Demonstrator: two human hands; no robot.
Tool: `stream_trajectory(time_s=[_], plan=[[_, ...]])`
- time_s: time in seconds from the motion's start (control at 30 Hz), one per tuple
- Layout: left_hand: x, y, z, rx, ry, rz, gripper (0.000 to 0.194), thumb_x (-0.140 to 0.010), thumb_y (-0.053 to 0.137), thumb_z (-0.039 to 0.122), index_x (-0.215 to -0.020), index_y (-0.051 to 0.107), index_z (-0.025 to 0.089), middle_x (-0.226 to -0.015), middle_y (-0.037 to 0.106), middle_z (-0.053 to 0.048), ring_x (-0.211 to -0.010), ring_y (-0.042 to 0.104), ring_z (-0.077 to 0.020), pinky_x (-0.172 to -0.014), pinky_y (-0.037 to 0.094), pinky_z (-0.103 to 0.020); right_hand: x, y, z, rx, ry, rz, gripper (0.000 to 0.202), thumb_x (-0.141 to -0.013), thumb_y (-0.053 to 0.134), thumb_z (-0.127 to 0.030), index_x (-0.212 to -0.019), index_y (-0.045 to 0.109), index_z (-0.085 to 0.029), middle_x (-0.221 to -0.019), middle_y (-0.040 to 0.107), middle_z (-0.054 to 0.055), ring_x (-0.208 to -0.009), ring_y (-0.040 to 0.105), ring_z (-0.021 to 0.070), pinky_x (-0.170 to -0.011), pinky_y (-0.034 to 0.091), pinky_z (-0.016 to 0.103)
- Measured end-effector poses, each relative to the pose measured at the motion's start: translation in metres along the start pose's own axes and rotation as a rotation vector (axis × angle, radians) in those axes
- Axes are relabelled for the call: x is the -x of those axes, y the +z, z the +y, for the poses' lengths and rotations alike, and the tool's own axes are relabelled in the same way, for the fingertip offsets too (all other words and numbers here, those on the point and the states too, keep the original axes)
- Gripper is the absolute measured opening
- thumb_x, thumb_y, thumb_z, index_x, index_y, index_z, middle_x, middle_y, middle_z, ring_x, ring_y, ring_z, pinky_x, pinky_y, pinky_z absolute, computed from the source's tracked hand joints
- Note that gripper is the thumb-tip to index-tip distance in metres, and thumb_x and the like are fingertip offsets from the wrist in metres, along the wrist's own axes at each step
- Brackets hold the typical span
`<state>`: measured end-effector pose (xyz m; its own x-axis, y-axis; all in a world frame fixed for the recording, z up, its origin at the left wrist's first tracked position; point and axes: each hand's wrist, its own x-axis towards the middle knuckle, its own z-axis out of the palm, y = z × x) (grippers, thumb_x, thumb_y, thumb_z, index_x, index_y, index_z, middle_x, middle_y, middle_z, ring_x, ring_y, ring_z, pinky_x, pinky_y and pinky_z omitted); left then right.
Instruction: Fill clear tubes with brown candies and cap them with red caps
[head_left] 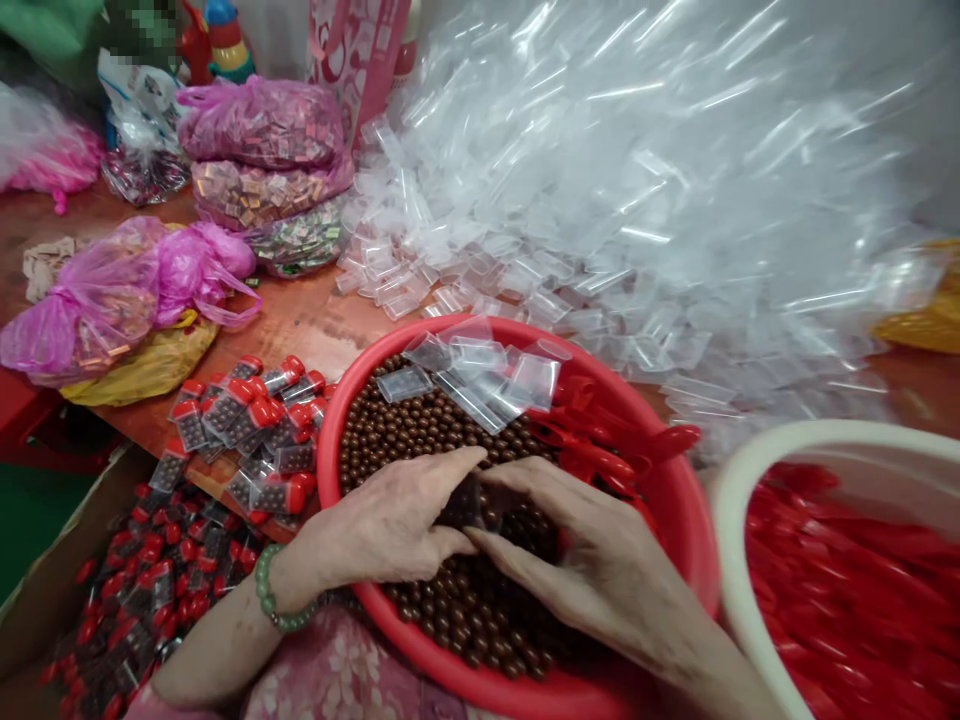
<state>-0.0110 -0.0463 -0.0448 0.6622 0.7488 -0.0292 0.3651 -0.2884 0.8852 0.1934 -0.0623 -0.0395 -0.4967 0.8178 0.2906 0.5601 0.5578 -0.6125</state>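
Over a red basin (330, 450) of round brown balls (390, 430), my left hand (390, 515) and my right hand (592, 550) meet near the middle. Between their fingertips is a clear plastic container (463, 503) with dark contents. The left thumb and fingers pinch its left side; the right fingers close round its right side, partly hiding it. Clear empty containers (487, 375) lie on the balls at the basin's back. Red plastic caps (600, 455) fill the basin's right side.
A huge heap of clear containers (600, 200) covers the back. Filled red-capped containers (247, 420) lie left of the basin, more in a box (45, 540) below. A white tub (731, 500) of red parts (847, 590) stands right. Pink bags (262, 125) sit back left.
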Motion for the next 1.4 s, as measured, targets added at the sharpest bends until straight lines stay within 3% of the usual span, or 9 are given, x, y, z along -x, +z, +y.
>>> stream_trajectory(time_s=[0.3,0.43,0.67,0.77,0.93,1.1,1.2,1.3,1.4], plan=[[0.002,-0.003,0.0,0.046,0.003,0.025,0.054,-0.083,0.059,0.013,-0.137,0.051,0.014,-0.128,0.067,-0.013,-0.121,0.062,-0.0291,-0.104,0.048,-0.043,0.0,-0.002,-0.005,-0.092,0.021,0.041,0.031,-0.088,0.069,-0.023,-0.119,0.064,-0.024,-0.1,0.073,0.005,-0.088,0.072,0.0172,-0.075,0.059,0.024],[0.003,-0.003,-0.001,0.108,0.054,0.02,0.057,-0.086,0.057,0.016,-0.141,0.047,0.01,-0.126,0.067,-0.015,-0.115,0.064,-0.0269,-0.1,0.049,-0.039,0.0,-0.003,-0.005,-0.123,0.014,0.066,0.027,-0.087,0.07,-0.02,-0.113,0.067,-0.026,-0.097,0.072,0.004,-0.084,0.072,0.0165,-0.074,0.059,0.024],[0.003,-0.004,-0.005,0.145,0.043,0.052,0.055,-0.086,0.058,0.019,-0.14,0.048,0.016,-0.113,0.072,-0.009,-0.093,0.068,-0.0206,-0.084,0.052,-0.031,-0.003,-0.001,-0.006,-0.177,0.09,0.061,0.015,-0.085,0.073,-0.026,-0.099,0.067,-0.026,-0.084,0.071,0.001,-0.073,0.069,0.0159,-0.063,0.055,0.023],[0.003,-0.004,-0.005,0.127,0.052,0.063,0.057,-0.086,0.059,0.018,-0.141,0.047,0.014,-0.122,0.069,-0.013,-0.104,0.068,-0.0245,-0.091,0.051,-0.035,-0.003,0.0,-0.005,-0.215,0.139,0.038,0.02,-0.085,0.073,-0.029,-0.104,0.067,-0.027,-0.085,0.071,0.001,-0.072,0.068,0.0159,-0.059,0.053,0.023],[0.003,-0.004,-0.005,0.107,0.086,0.089,0.065,-0.086,0.057,0.012,-0.148,0.039,0.019,-0.137,0.062,-0.013,-0.126,0.06,-0.0251,-0.106,0.046,-0.038,-0.008,0.0,-0.009,-0.331,0.19,0.005,0.006,-0.084,0.072,-0.025,-0.085,0.067,-0.023,-0.074,0.066,0.0,-0.066,0.063,0.0142,-0.06,0.051,0.024],[0.002,-0.005,-0.005,0.061,0.035,0.117,0.059,-0.087,0.061,0.016,-0.143,0.044,0.009,-0.143,0.057,-0.018,-0.133,0.054,-0.0265,-0.112,0.042,-0.041,-0.01,-0.007,-0.011,-0.464,0.328,-0.077,0.02,-0.086,0.069,-0.033,-0.072,0.059,-0.022,-0.059,0.053,-0.004,-0.052,0.05,0.0107,-0.048,0.043,0.021],[0.001,-0.007,-0.002,0.103,-0.021,0.186,0.048,-0.084,0.066,0.015,-0.13,0.054,0.011,-0.128,0.066,-0.015,-0.119,0.062,-0.0247,-0.105,0.046,-0.039,-0.002,-0.017,-0.001,-0.387,0.402,-0.044,0.015,-0.085,0.07,-0.037,-0.086,0.064,-0.023,-0.071,0.062,-0.001,-0.061,0.058,0.0135,-0.055,0.049,0.024],[0.0,-0.01,0.0,0.245,-0.104,0.218,0.026,-0.082,0.07,0.016,-0.107,0.062,0.016,-0.098,0.071,-0.004,-0.091,0.067,-0.0173,-0.086,0.051,-0.031,0.015,-0.032,0.012,-0.113,0.428,0.09,0.015,-0.088,0.066,-0.035,-0.098,0.066,-0.024,-0.09,0.069,0.003,-0.08,0.065,0.0185,-0.072,0.054,0.03],[-0.001,-0.013,0.0,0.379,-0.161,0.239,0.014,-0.082,0.07,0.019,-0.092,0.061,0.018,-0.084,0.066,0.002,-0.075,0.061,-0.0111,-0.074,0.047,-0.024,0.037,-0.044,0.015,0.036,0.46,0.008,0.015,-0.092,0.06,-0.037,-0.097,0.066,-0.025,-0.09,0.07,0.003,-0.079,0.066,0.0194,-0.07,0.053,0.031]])
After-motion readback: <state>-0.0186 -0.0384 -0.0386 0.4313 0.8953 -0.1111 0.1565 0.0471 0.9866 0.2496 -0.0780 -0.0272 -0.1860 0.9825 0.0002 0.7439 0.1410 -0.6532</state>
